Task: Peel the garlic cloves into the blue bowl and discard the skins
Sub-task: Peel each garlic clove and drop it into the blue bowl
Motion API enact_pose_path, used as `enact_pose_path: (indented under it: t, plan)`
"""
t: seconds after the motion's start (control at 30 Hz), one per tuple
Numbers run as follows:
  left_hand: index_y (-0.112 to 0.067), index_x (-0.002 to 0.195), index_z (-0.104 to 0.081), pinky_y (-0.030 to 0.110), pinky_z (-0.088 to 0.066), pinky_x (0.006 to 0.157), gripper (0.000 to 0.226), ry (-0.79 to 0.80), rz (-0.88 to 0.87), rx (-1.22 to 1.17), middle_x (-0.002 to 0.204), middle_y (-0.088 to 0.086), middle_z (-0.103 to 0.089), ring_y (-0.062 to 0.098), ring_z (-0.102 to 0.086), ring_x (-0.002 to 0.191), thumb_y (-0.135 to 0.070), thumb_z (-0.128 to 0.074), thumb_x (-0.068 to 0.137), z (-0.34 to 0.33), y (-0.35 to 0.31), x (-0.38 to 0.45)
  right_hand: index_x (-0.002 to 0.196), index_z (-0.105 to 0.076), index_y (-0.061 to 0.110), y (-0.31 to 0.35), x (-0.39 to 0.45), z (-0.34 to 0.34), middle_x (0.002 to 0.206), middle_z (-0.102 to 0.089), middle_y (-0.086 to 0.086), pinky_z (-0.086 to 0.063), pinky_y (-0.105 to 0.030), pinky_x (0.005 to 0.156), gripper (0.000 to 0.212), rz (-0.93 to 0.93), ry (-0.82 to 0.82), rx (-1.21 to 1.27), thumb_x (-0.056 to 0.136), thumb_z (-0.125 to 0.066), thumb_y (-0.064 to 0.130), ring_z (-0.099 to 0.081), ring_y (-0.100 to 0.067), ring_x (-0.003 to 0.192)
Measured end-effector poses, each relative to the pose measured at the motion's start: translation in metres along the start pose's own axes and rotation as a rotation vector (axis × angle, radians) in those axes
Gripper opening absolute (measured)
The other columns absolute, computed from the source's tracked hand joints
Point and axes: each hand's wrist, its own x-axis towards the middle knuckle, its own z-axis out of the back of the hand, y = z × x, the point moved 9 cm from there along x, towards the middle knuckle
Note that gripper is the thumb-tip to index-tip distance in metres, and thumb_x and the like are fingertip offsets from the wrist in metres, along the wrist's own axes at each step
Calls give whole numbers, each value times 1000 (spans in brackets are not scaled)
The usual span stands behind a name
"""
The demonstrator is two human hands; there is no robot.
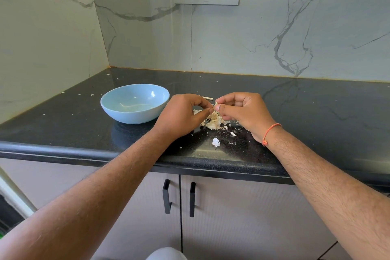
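I see both hands, left hand and right hand, pinching one garlic clove above the skins beside the blue bowl; a slip could drop it into the scraps.

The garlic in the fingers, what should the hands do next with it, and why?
Probably keep pulling the skin off. Both the left hand and the right hand pinch the small garlic clove above the pile of skins, and the blue bowl looks empty.
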Motion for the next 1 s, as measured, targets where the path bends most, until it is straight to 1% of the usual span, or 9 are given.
enact_pose_path:
  t: [0.1,0.17,0.27,0.4,0.6,0.67,0.8,0.9,1.0]
  plan:
    - [-24,96,-80,1,-37,60,7,15,-2,26,90,-15,-75,-19,-56,62,-27,-74,96,-2,-1,-1,95,-81,13,-1,-1,-1,82,-80,-8,-62,-30,74,14,-21,5,5,83,-87,10,-75,-15,75]
    - [-23,93,-79,2,-37,58,7,12,-6,22,88,-14,-75,-14,-58,59,-25,-73,95,-2,-3,-2,97,-81,9,-1,-1,-2,83,-80,-9,-63,-31,74,15,-36,19,12,83,-86,8,-75,-17,75]
    - [-21,91,-78,0,-36,60,7,0,-19,28,87,-13,-75,-20,-56,63,-23,-73,94,0,-5,-2,98,-80,8,-1,-2,-3,84,-79,-12,-64,-32,75,16,-47,33,20,83,-86,7,-75,-19,76]
    - [-22,89,-75,0,-35,61,6,-1,-38,32,90,-13,-73,-19,-56,66,-25,-74,94,-1,-6,-2,98,-80,7,-1,-2,-4,84,-79,-14,-63,-29,72,16,-54,53,44,83,-85,6,-76,-21,76]
    - [-22,91,-69,1,-34,63,5,9,-76,66,91,-15,-67,-18,-54,74,-25,-71,95,-2,-9,-2,97,-81,8,-2,-1,-5,85,-79,-13,-62,-32,75,16,-51,62,48,82,-86,7,-76,-22,77]
    - [-22,93,-69,2,-35,63,5,-5,-73,69,92,-15,-66,-17,-54,74,-26,-71,96,-1,-9,-1,97,-82,9,-3,-1,-5,86,-79,-13,-63,-37,79,16,-54,70,34,82,-87,8,-76,-23,77]
    - [-23,94,-69,5,-37,62,4,-94,-11,53,95,-15,-67,-14,-56,72,-26,-68,97,7,-1,0,96,-82,12,-6,-2,-8,88,-80,-13,-62,-51,91,16,-62,102,-15,82,-86,9,-76,-27,80]
    - [-26,94,-69,6,-37,62,2,-118,36,35,97,-15,-68,-14,-56,69,-26,-67,96,9,6,0,97,-82,10,-4,-2,-5,86,-79,-12,-63,-48,90,14,-61,72,6,83,-85,7,-75,-23,78]
    - [-26,92,-74,3,-37,63,4,-76,48,41,98,-15,-70,-18,-56,70,-23,-74,89,6,8,0,95,-83,12,-3,0,0,85,-79,-11,-64,-45,89,13,-46,18,41,85,-82,6,-73,-20,78]
